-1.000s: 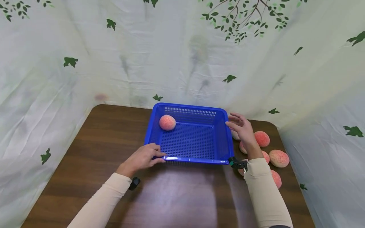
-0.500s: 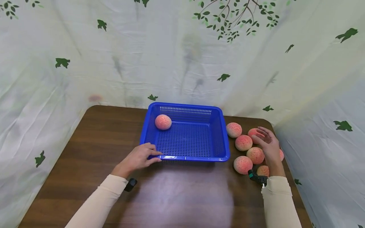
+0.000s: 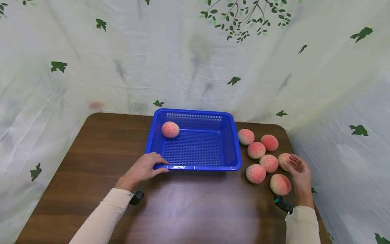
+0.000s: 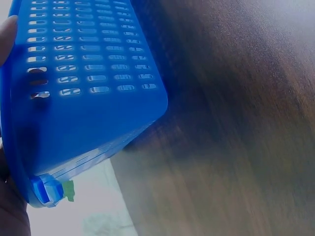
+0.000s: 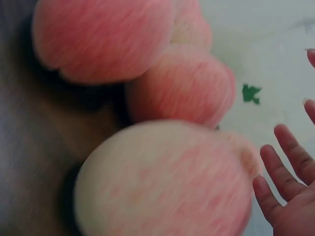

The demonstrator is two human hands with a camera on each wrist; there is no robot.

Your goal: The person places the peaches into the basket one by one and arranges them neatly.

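A blue plastic basket (image 3: 195, 167) with slotted walls stands on the table, one pink peach (image 3: 170, 130) lying in its back left part. My left hand (image 3: 141, 170) grips the basket's front rim near the left corner, thumb below and fingers over the top. In the left wrist view the basket's slotted wall (image 4: 93, 115) fills the upper left. My right hand (image 3: 301, 176) is over the rightmost peach (image 3: 283, 161), partly covering it. Its fingers (image 5: 287, 155) are spread apart in the right wrist view, beside a large pale pink peach (image 5: 167, 182), and hold nothing.
Several more peaches lie right of the basket, among them a back peach (image 3: 245, 137) close to its wall and a front peach (image 3: 280, 184). The brown wooden table (image 3: 195, 210) meets a pale leaf-printed cloth (image 3: 170, 61) behind and at the sides.
My right hand has moved from beside the basket's right edge, rightward and toward me over the peaches, to the rightmost one. The left hand keeps its grip on the rim. The head view has shifted slightly.
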